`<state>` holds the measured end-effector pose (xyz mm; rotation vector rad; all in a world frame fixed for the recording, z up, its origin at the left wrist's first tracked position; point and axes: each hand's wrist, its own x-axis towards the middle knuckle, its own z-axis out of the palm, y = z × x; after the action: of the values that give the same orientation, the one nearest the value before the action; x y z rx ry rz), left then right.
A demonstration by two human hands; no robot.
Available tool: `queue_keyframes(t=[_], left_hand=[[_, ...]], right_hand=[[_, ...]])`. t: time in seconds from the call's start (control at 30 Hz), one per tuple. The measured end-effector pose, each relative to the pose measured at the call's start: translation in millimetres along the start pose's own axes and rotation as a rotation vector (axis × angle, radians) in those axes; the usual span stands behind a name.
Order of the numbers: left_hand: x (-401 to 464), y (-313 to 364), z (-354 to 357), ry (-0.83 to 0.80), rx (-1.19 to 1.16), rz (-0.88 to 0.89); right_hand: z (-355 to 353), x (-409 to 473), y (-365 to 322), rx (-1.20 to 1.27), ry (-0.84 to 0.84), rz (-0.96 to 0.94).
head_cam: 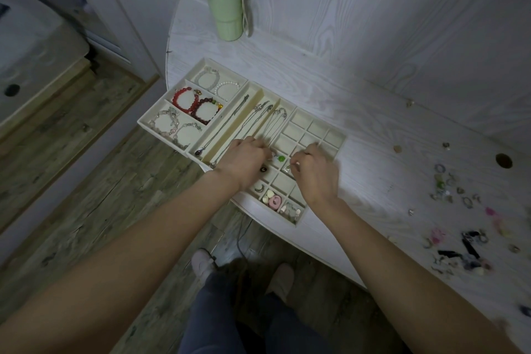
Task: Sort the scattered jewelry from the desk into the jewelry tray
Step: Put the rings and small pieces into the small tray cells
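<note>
The jewelry tray lay on the bench; both hands, left and right, curled over it, their grasp hidden from me.

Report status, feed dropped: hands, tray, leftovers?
Both hands over jewelry tray, fingers curled; what they hold unclear. Scattered jewelry remains on desk, right. Nothing in the way.
</note>
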<state>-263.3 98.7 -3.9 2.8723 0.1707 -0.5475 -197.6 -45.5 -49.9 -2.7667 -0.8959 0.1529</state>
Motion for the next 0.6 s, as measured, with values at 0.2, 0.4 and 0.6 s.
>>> queue_keyframes(t=[0.2, 0.4, 0.6], left_hand=[[1.3, 0.7, 1.4, 0.025, 0.029, 0.007], [-2.4, 13.4, 14.8, 0.106, 0.169, 0.099], [9.4, 20.0, 16.8, 0.062, 0.298, 0.087]], right_hand=[[6.5, 1.7, -8.4, -0.186, -0.074, -0.004], [2.6, 6.1, -6.7, -0.197, -0.12, -0.052], [-7.7, 8.6, -5.6, -0.241, -0.179, -0.115]])
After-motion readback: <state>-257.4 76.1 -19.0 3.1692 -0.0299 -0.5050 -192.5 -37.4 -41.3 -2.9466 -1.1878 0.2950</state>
